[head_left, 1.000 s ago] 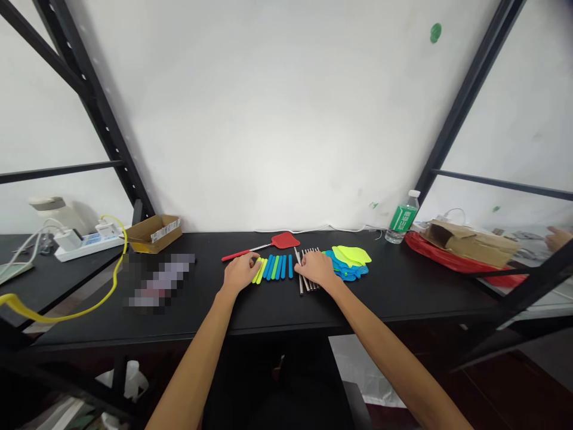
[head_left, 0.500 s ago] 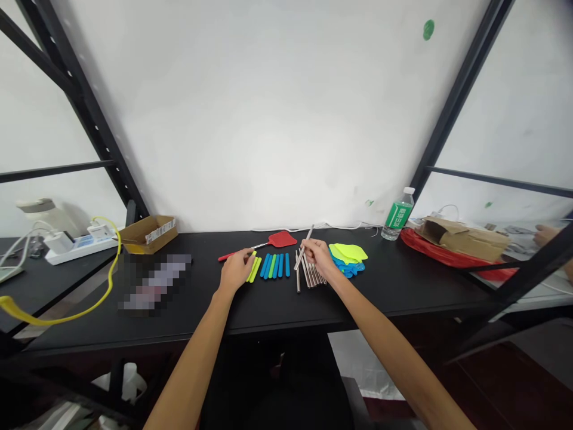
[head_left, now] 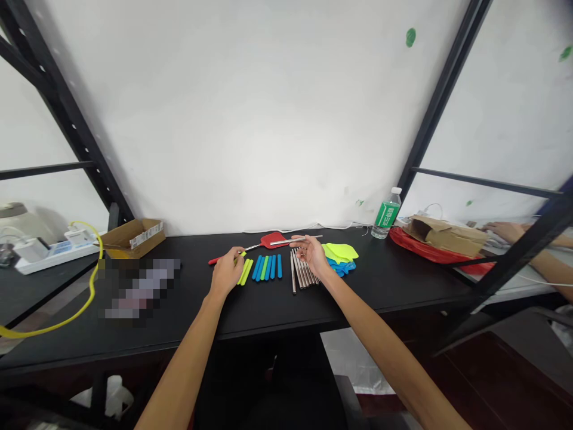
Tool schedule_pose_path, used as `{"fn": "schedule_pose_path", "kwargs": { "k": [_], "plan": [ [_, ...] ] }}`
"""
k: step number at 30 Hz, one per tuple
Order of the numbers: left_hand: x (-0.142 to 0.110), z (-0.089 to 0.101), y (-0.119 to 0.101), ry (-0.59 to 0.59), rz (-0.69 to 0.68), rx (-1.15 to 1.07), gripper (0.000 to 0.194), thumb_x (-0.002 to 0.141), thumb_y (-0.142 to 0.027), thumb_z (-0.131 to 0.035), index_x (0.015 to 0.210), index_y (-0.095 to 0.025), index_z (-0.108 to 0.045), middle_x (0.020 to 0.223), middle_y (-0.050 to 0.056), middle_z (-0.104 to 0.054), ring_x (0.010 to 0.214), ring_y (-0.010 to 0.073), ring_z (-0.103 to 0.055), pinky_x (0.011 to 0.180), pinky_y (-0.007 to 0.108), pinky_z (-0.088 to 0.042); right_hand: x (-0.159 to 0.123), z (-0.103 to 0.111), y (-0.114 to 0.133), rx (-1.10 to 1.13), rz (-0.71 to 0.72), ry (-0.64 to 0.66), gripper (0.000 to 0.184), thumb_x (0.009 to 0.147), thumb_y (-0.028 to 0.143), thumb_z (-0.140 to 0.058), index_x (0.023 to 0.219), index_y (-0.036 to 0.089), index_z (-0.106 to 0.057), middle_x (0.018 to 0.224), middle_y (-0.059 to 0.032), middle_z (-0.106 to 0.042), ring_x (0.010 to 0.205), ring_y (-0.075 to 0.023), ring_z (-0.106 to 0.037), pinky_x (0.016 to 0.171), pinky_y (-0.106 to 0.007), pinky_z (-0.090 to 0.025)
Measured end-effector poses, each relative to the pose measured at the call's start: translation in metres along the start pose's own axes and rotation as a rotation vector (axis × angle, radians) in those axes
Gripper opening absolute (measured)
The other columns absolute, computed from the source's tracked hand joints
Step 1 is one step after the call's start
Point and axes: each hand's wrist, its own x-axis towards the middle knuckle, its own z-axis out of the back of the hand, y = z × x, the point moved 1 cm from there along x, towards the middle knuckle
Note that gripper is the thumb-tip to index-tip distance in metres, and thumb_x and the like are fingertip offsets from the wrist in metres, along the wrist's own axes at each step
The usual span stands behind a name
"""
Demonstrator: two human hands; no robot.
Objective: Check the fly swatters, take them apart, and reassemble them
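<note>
My left hand point(head_left: 226, 272) is closed round a yellow-green plastic handle point(head_left: 242, 255), lifted at the left end of a row of blue, green and yellow handles point(head_left: 265, 267) on the black table point(head_left: 268, 304). My right hand point(head_left: 311, 254) pinches a thin metal rod point(head_left: 295, 240), held level above a bundle of metal rods point(head_left: 301, 272). A finished red fly swatter point(head_left: 257, 245) lies just behind the row. Yellow and blue swatter heads point(head_left: 340, 255) are stacked to the right of my right hand.
A green-labelled water bottle point(head_left: 387, 214) stands at the back right, with a red bag and a cardboard piece point(head_left: 441, 236) beside it. An open cardboard box point(head_left: 129, 235) and a power strip with a yellow cable point(head_left: 54, 254) are at the left. Another person's hand point(head_left: 505, 230) shows far right.
My right hand picked one rod out of the bundle and turned it from upright to level. My left hand closed on a yellow-green handle and raised it. The view shifted left.
</note>
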Motion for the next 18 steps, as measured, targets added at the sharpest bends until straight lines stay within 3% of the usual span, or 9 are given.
{"fn": "schedule_pose_path", "kwargs": {
  "k": [5,12,18],
  "plan": [
    [-0.007,0.007,-0.014,-0.021,-0.009,0.03,0.032,0.094,-0.041,-0.041,0.111,-0.026,-0.064,0.084,0.0,-0.069,0.082,0.0183,-0.065,0.066,0.025,-0.041,0.0,-0.002,-0.004,-0.067,0.063,0.002,0.038,0.076,0.048,-0.058,0.09,0.015,-0.071,0.07,-0.0026,-0.064,0.044,-0.007,-0.039,0.04,-0.022,-0.018],
    [-0.01,0.006,-0.02,0.066,-0.217,-0.023,0.04,0.095,-0.051,-0.041,0.107,-0.026,-0.07,0.11,0.002,-0.073,0.103,0.0212,-0.066,0.085,0.027,-0.047,-0.001,-0.004,-0.008,-0.105,0.072,0.01,0.032,0.073,0.046,-0.069,0.09,0.021,-0.059,0.075,-0.0018,-0.07,0.045,-0.0074,-0.049,0.04,-0.019,-0.023],
    [-0.009,0.002,-0.017,0.107,-0.247,-0.064,0.043,0.094,-0.053,-0.045,0.112,-0.024,-0.072,0.117,0.005,-0.072,0.11,0.0239,-0.065,0.095,0.031,-0.048,-0.004,-0.008,-0.008,-0.138,0.071,0.062,0.035,0.074,0.048,-0.07,0.092,0.02,-0.06,0.082,-0.0056,-0.074,0.046,-0.0079,-0.051,0.039,-0.019,-0.025]
  ]
}}
